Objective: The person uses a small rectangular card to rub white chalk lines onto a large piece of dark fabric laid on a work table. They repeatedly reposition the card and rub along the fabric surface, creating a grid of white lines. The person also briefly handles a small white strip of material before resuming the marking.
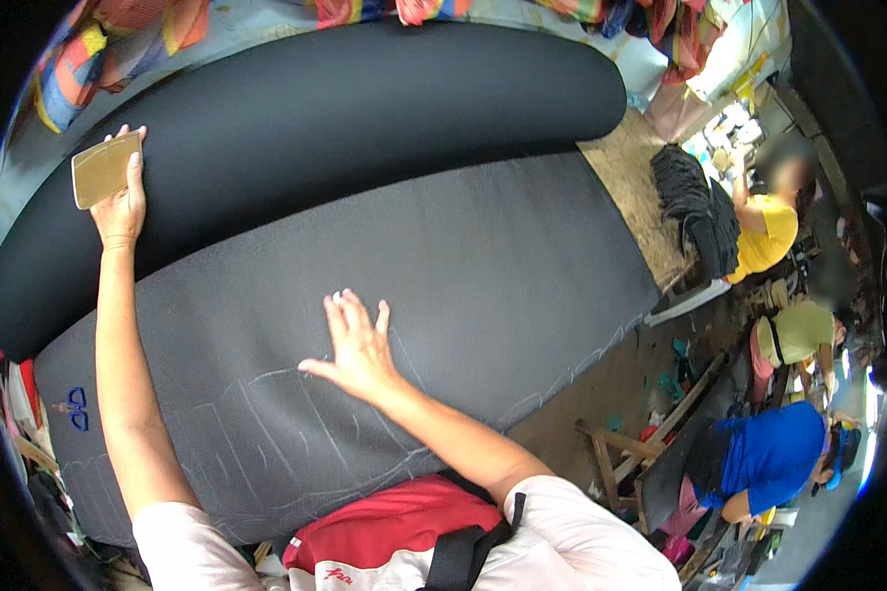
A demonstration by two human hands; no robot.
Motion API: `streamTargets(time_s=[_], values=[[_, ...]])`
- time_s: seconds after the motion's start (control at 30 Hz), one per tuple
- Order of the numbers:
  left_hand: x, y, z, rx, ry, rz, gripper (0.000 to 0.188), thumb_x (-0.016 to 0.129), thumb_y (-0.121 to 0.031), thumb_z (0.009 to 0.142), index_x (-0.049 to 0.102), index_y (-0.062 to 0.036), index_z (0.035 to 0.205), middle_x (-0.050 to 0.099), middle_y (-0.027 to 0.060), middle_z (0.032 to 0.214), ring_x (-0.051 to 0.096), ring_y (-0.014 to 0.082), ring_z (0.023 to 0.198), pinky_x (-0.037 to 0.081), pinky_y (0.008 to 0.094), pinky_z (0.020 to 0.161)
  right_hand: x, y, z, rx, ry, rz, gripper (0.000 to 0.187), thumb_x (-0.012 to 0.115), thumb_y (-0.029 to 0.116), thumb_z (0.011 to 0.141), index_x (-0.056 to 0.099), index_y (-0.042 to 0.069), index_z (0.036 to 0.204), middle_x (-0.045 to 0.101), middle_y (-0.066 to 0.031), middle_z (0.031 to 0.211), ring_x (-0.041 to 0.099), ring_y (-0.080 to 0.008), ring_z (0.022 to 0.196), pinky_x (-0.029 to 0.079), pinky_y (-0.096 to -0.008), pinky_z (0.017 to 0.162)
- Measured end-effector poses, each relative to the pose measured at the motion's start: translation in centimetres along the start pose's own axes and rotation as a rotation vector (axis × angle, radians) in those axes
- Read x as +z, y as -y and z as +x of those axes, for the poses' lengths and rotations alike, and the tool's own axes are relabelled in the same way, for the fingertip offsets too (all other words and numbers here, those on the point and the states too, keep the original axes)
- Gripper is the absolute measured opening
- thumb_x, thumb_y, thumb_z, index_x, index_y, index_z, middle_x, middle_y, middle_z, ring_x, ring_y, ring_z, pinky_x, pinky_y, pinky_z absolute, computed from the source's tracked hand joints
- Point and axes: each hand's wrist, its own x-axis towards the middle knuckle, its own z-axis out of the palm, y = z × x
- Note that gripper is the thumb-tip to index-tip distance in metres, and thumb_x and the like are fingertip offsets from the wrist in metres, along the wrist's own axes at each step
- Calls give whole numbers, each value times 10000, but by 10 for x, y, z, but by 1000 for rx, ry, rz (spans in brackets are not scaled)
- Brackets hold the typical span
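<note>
A dark grey-black sheet of fabric [443, 246] spreads across the table before me, with white chalk-like lines drawn over its near part. Behind it lies a long, thick black roll of material [384, 108]. My left hand [120, 212] reaches far out at the left, over the roll, gripping a tan, flat rectangular piece [105, 172] with rounded corners and a pale edge. Lower in the middle, my right hand [357, 350] rests on the sheet with fingers and thumb spread. Something small and white shows at its fingertips, too small to name.
Bare wooden tabletop [641, 192] shows at the right, beside a heap of black cut pieces [695, 202]. Three people work along the right, in a yellow shirt [769, 236], a pale green top [803, 330] and a blue shirt [769, 453]. A wooden frame [626, 448] stands nearby.
</note>
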Motion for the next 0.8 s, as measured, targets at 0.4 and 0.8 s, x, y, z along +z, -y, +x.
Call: streamTargets(time_s=[0.4, 0.8], values=[[3, 4, -20, -39, -76, -63, 336, 382, -258, 965, 595, -138, 1197, 569, 49, 1251, 452, 253, 1243, 325, 373, 1033, -118, -158, 153, 696, -639, 1190, 1159, 693, 596, 709, 141, -211, 1330, 401, -330, 1274, 523, -304, 1096, 553, -394, 653], [1, 17, -30, -57, -88, -75, 332, 403, -258, 964, 592, -122, 1200, 555, 45, 1272, 434, 241, 1259, 317, 356, 1039, -110, -132, 158, 456, -340, 539, 997, 757, 514, 669, 363, -202, 1240, 551, -303, 1108, 572, -340, 1050, 503, -378, 793]])
